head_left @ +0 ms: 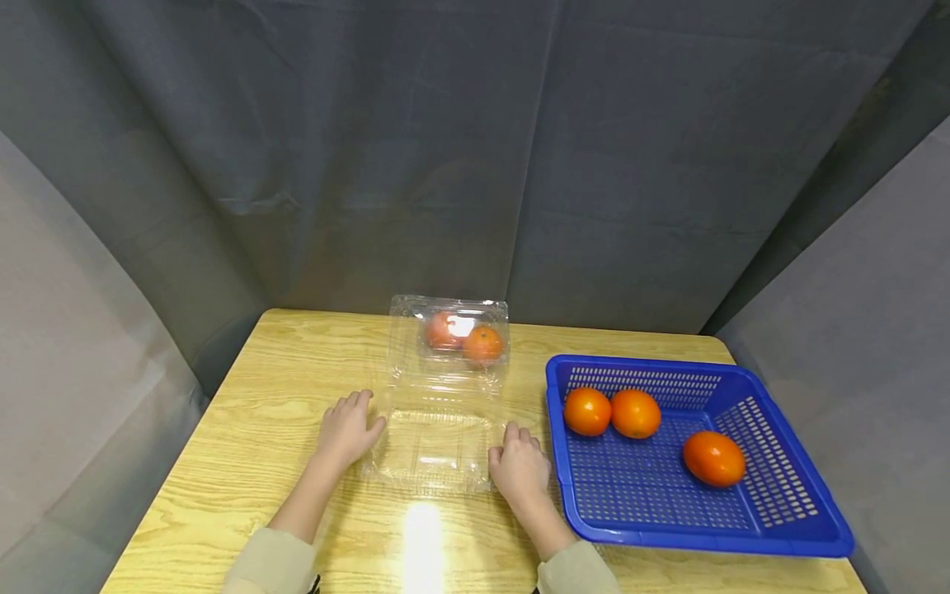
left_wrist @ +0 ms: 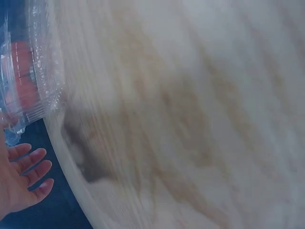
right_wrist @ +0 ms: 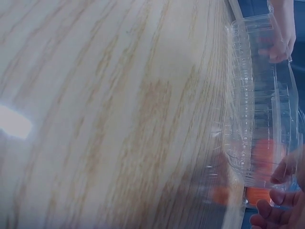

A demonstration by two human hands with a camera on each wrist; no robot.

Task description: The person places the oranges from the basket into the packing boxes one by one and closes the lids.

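A clear plastic clamshell container [head_left: 438, 445] lies opened on the table, its near half without fruit. Two orange fruits [head_left: 483, 344] show through clear plastic at the far part; whether they lie inside or behind it I cannot tell. My left hand [head_left: 347, 429] is beside the container's left edge, fingers spread loosely, thumb toward the plastic. At the right edge is my right hand [head_left: 521, 467]. In the right wrist view its thumb overlaps the container wall, with the other fingers [right_wrist: 274, 215] loosely bent and apart from it.
To the right stands a blue plastic basket [head_left: 668, 540] holding three orange fruits [head_left: 713, 459]. The wooden table [head_left: 275, 396] reaches to a dark grey curtain [head_left: 416, 165] at the back. Light grey fabric [head_left: 876, 313] hangs at the sides.
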